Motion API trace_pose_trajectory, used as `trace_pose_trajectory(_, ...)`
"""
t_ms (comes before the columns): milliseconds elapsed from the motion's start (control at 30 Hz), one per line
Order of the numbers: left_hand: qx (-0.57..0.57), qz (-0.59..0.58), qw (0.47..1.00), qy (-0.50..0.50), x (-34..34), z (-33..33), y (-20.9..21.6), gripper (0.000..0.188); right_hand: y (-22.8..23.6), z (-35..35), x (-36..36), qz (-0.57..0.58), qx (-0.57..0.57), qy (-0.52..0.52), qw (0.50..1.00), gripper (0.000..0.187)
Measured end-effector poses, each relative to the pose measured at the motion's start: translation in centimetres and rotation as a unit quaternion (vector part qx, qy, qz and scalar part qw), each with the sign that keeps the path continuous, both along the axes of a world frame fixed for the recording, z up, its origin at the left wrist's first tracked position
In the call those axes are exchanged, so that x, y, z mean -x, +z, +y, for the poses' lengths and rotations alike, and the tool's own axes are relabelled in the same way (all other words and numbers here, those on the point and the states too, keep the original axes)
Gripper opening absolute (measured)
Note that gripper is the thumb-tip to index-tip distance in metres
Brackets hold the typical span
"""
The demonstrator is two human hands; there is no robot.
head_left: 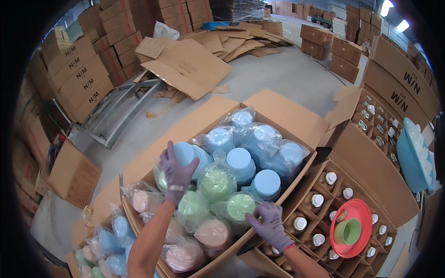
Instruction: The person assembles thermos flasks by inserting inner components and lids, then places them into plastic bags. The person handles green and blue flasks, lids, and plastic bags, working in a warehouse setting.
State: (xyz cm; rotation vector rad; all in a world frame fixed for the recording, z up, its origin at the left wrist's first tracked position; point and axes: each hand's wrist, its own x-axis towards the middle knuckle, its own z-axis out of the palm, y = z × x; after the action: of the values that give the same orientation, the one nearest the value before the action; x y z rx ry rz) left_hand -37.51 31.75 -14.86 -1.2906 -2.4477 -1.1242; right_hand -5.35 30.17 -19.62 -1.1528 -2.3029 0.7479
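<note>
My left hand (178,171), in a thin grey-purple glove, grips a light-blue plastic jug (184,154) at the left side of an open carton (296,183). My gloved right hand (271,224) is at the carton's near right wall, fingers curled beside a bagged green jug (241,207); whether they pinch its bag is hidden. Two unbagged blue jugs, one upright (239,160) and another nearer the right wall (267,183), stand in the middle. Bagged blue jugs (265,134) fill the far end, and bagged pink ones (212,232) the near end.
At right, a divided carton (296,204) holds white-capped bottles, with a red basin (354,217) and green cup (347,231) on top. A blue tub (410,157) stands beyond. Another carton of bagged jugs (109,241) sits lower left. Flattened cardboard (190,65) and a metal frame (116,113) lie behind.
</note>
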Motion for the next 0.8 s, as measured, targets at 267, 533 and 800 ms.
trace_pose_trajectory(267, -0.135, -0.118, 0.946, -0.269, -13.0, -18.9, 6.6, 0.115, 9.9, -2.7, -3.6, 0.602, 0.413, -0.079, 0.678, 0.071)
trace_pose_trajectory(533, -0.060, -0.765, 0.523, -0.371, -26.0, -19.5, 10.1, 0.081, 13.4, -10.1, -30.5, 0.627, 0.172, -0.161, 0.743, 0.063)
trace_pose_trajectory(800, 0.173, -0.505, 0.696, -0.479, -41.0, -5.9, 2.6, 0.107, 20.1, -27.4, -37.9, 0.522, 0.155, -0.288, 0.788, 0.040)
